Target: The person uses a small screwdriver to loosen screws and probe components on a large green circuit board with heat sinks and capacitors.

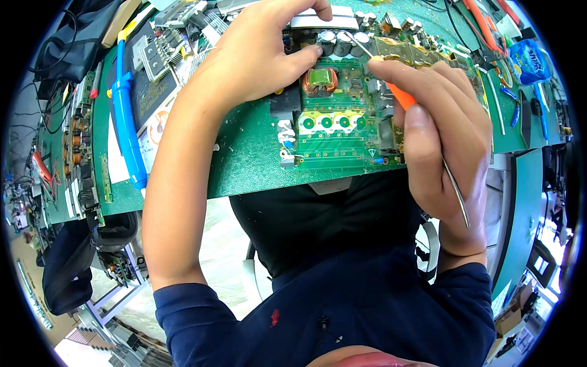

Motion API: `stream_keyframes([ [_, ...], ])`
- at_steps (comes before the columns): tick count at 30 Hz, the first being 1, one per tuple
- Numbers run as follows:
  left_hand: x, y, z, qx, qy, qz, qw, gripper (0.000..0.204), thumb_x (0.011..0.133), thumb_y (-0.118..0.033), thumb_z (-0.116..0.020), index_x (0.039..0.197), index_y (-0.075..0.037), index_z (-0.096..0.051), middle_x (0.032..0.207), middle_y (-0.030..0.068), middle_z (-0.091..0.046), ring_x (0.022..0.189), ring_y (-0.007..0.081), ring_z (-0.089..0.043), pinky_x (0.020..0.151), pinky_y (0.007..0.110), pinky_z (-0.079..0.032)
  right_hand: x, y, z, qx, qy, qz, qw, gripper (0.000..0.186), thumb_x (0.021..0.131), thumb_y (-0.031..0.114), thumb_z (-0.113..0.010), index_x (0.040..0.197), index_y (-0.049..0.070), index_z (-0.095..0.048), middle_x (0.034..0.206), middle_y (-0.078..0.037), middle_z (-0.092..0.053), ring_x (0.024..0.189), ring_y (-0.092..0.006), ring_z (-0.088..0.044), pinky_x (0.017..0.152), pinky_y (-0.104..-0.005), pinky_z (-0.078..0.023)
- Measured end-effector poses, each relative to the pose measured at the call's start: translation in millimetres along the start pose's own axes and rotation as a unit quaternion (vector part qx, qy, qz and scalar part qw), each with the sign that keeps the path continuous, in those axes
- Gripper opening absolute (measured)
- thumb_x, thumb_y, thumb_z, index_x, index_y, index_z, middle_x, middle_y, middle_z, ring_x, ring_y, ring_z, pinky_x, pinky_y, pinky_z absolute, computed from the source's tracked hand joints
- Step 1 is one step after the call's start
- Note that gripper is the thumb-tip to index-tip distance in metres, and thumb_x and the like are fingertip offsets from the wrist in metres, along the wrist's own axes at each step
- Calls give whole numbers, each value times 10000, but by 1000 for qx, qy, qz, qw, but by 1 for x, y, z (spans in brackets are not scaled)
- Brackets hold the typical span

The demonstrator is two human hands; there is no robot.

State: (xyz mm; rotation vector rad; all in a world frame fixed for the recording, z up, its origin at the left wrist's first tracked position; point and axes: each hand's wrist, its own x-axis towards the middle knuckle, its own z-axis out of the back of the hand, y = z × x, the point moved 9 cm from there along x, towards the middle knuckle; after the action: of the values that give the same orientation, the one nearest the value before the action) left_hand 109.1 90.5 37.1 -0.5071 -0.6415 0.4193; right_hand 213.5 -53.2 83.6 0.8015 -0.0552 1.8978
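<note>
A green circuit board (333,147) lies on the mat, with a copper-wound toroid (320,82) and a row of capacitors (343,45). My left hand (257,52) grips its upper left part, thumb beside the capacitors and fingers curled by a pale heatsink (324,19). My right hand (443,128) is closed round an orange-handled tool (394,92), whose thin metal tip points up-left among the capacitors. A long thin metal shaft (455,196) sticks down below the hand; whether it is a separate tool I cannot tell. My right fingers partly cover the board's right part.
A blue desoldering pump (128,128), heatsinks with components (159,52) and more circuit boards (82,159) lie to the left. A blue packet (527,61), red-handled tools (477,21) and cables are at the right. The green mat's (241,174) front edge runs just before my body.
</note>
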Motion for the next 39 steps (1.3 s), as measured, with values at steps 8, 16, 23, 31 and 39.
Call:
stream_keyframes([
  [8, -3, 1, 5, 38, -23, -19, 999, 382, 811, -119, -685, 1168, -38, -575, 1108, 214, -622, 1084, 409, -611, 971, 443, -492, 3, 6, -18, -22, 18, -8, 1000, 364, 899, 6, -500, 1201, -59, -693, 780, -112, -585, 754, -241, -531, 743, -368, -442],
  [16, -4, 1, 8, 54, -15, 29, 998, 386, 833, -153, -693, 1186, -39, -588, 1128, 232, -633, 1100, 424, -610, 976, 457, -494, 3, 17, -25, -71, 34, 21, 997, 350, 888, -12, -511, 1185, -72, -686, 808, -148, -600, 756, -266, -540, 742, -374, -444],
  [23, -9, -12, 12, 81, -32, -10, 996, 372, 848, -165, -694, 1182, -37, -595, 1102, 233, -632, 1081, 425, -611, 962, 464, -497, 0, 15, -24, -24, 49, -21, 998, 338, 905, 9, -498, 1163, -62, -704, 781, -137, -574, 741, -253, -545, 719, -366, -444],
  [31, -8, -2, 9, 77, -33, -3, 997, 363, 847, -172, -696, 1172, -40, -601, 1107, 228, -634, 1069, 418, -616, 959, 469, -497, 17, -6, -8, 54, 63, -121, 989, 290, 974, 104, -562, 1173, 5, -748, 777, -28, -610, 714, -99, -496, 650, -261, -389],
  [39, -4, 3, 8, 67, -41, -18, 997, 417, 844, -174, -711, 1221, -36, -597, 1146, 225, -638, 1118, 408, -615, 992, 455, -494, 75, -54, 12, 155, 31, -111, 981, 348, 1040, 277, -622, 973, -43, -744, 743, -47, -680, 596, -72, -506, 566, -229, -419],
])
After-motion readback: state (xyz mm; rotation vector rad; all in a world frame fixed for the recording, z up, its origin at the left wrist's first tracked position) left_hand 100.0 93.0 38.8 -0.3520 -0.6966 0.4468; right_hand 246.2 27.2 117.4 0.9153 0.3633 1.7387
